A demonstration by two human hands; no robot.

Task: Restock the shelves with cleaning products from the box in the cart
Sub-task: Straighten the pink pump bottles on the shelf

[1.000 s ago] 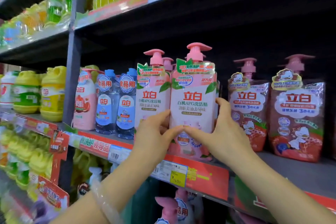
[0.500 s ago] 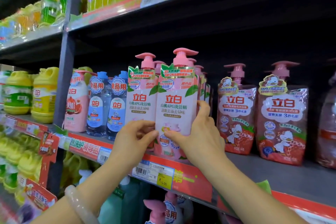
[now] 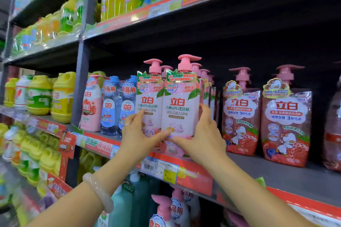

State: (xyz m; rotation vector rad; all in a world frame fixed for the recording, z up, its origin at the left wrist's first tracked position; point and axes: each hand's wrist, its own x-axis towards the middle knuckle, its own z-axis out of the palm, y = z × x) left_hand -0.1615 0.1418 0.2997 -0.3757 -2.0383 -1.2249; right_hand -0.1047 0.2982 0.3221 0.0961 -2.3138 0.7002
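The step in hand looks like facing up stock: the right hand [image 3: 202,135] grips the front pink pump bottle [image 3: 180,108] at its lower side, standing at the shelf [image 3: 287,175] edge, while the left hand [image 3: 137,134] holds the neighbouring pump bottle [image 3: 148,105]. Next, square both labels forward, then let go.

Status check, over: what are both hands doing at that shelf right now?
Left hand and right hand both grip front pink-pump white dish-soap bottle. Bottle at shelf edge, beside matching bottle. Nothing in the way.
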